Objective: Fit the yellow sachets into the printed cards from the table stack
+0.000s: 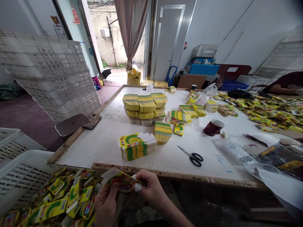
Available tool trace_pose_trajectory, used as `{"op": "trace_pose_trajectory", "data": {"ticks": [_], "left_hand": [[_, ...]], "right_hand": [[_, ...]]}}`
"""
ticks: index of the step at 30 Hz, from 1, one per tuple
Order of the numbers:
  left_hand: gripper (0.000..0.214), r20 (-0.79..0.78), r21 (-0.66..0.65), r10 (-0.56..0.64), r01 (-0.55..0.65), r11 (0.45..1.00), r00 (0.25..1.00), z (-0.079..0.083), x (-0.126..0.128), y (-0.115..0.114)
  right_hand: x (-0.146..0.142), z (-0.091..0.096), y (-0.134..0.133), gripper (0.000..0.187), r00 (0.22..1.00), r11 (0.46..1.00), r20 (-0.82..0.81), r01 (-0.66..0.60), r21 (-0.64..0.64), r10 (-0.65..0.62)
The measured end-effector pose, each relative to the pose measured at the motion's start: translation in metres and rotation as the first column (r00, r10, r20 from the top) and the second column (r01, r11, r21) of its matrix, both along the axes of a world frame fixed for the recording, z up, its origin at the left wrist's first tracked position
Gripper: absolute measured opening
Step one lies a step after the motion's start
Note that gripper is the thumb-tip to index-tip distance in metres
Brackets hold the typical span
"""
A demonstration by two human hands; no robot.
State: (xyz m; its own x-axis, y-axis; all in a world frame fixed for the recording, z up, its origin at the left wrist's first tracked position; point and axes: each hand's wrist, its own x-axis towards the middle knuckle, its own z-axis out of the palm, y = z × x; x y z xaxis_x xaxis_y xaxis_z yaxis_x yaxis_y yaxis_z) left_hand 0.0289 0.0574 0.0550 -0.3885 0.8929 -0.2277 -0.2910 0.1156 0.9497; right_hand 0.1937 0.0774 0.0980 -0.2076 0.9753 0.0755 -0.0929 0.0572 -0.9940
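One printed carton (pixel 123 181) sits lower centre of the frame, long axis running roughly left to right, left hand (pixel 106 201) clamped on its left part, right hand (pixel 151 188) pinching its right end.

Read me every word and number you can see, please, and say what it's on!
"212", or what looks like it: on the yellow sack by the doorway; its other writing is too blurred.
Coloured letters on the held yellow card: too blurred to read.
Letters on the stacked cards and loose cards: too blurred.
Red sign on the glass: too blurred.
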Motion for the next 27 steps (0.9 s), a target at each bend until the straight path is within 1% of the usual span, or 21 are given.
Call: {"op": "trace_pose_trajectory", "data": {"ticks": [1,3,5,7,8,9,10,11,12,13,14,15,16,17,18,19,21,22,23,25,27], "left_hand": [[0.04,-0.001,0.009,-0.022,0.022,1.0,1.0,0.001,-0.007,0.003],[0.052,-0.021,0.074,-0.113,0.114,0.991,0.993,0.008,-0.023,0.01],[0.066,-0.089,0.15,-0.245,0.256,0.955,0.965,0.019,-0.037,0.016],[0.079,-0.22,0.121,-0.395,0.426,0.896,0.892,0.028,-0.041,0.016],[0.084,-0.298,0.067,-0.471,0.51,0.857,0.83,0.031,-0.039,0.014],[0.085,-0.386,-0.004,-0.547,0.592,0.806,0.743,0.032,-0.035,0.01],[0.079,-0.474,-0.072,-0.595,0.644,0.761,0.649,0.032,-0.028,0.006],[0.068,-0.54,-0.121,-0.615,0.67,0.732,0.575,0.031,-0.02,0.002],[0.06,-0.603,-0.16,-0.602,0.66,0.734,0.524,0.028,-0.012,-0.003],[0.056,-0.655,-0.166,-0.558,0.623,0.764,0.51,0.024,-0.004,-0.007],[0.057,-0.701,-0.151,-0.5,0.579,0.801,0.509,0.018,0.003,-0.011],[0.061,-0.741,-0.12,-0.435,0.537,0.835,0.511,0.012,0.009,-0.016],[0.065,-0.773,-0.08,-0.379,0.515,0.854,0.509,0.006,0.014,-0.02],[0.068,-0.794,-0.031,-0.333,0.515,0.857,0.508,0.0,0.018,-0.023],[0.07,-0.806,0.021,-0.3,0.531,0.847,0.51,-0.004,0.021,-0.026],[0.069,-0.813,0.065,-0.278,0.554,0.83,0.512,-0.008,0.023,-0.029],[0.064,-0.818,0.141,-0.241,0.59,0.795,0.521,-0.009,0.024,-0.031],[0.061,-0.822,0.166,-0.227,0.601,0.782,0.523,-0.007,0.023,-0.031],[0.058,-0.827,0.172,-0.222,0.608,0.775,0.517,-0.004,0.021,-0.031],[0.055,-0.835,0.124,-0.259,0.624,0.771,0.485,0.001,0.015,-0.029],[0.058,-0.827,0.024,-0.342,0.635,0.772,0.446,0.002,0.01,-0.026]], "right_hand": [[0.005,-0.001,0.001,0.004,0.998,0.997,0.063,0.02,0.078,-0.025],[0.014,-0.002,0.003,0.013,0.967,0.957,0.241,0.006,0.291,-0.079],[0.024,0.001,0.004,0.024,0.887,0.863,0.44,-0.105,0.494,-0.144],[0.029,0.006,0.002,0.023,0.795,0.745,0.573,-0.255,0.616,-0.202],[0.03,0.007,0.0,0.02,0.769,0.696,0.605,-0.32,0.643,-0.205],[0.03,0.007,-0.003,0.018,0.762,0.667,0.616,-0.355,0.655,-0.2],[0.028,0.006,-0.006,0.017,0.771,0.662,0.605,-0.35,0.663,-0.198],[0.027,0.003,-0.008,0.023,0.795,0.689,0.57,-0.294,0.662,-0.209],[0.025,-0.001,-0.011,0.036,0.824,0.741,0.515,-0.189,0.644,-0.237],[0.023,-0.005,-0.013,0.052,0.851,0.802,0.447,-0.053,0.595,-0.276],[0.02,-0.01,-0.014,0.067,0.876,0.862,0.378,0.078,0.502,-0.3],[0.018,-0.014,-0.015,0.076,0.91,0.917,0.303,0.164,0.364,-0.283],[0.015,-0.018,-0.016,0.078,0.952,0.965,0.216,0.176,0.194,-0.217],[0.012,-0.021,-0.017,0.075,0.988,0.993,0.101,0.116,0.015,-0.117],[0.008,-0.023,-0.017,0.071,0.999,0.99,-0.043,-0.001,-0.144,-0.005],[0.005,-0.024,-0.018,0.068,0.978,0.956,-0.193,-0.134,-0.26,0.085],[0.0,-0.025,-0.019,0.064,0.905,0.876,-0.392,-0.318,-0.363,0.166],[-0.001,-0.025,-0.02,0.063,0.89,0.859,-0.42,-0.349,-0.374,0.179],[-0.001,-0.025,-0.021,0.064,0.893,0.863,-0.411,-0.348,-0.366,0.185],[0.0,-0.023,-0.023,0.067,0.923,0.904,-0.333,-0.299,-0.305,0.193],[0.002,-0.018,-0.026,0.068,0.946,0.94,-0.231,-0.276,-0.201,0.228]]}}
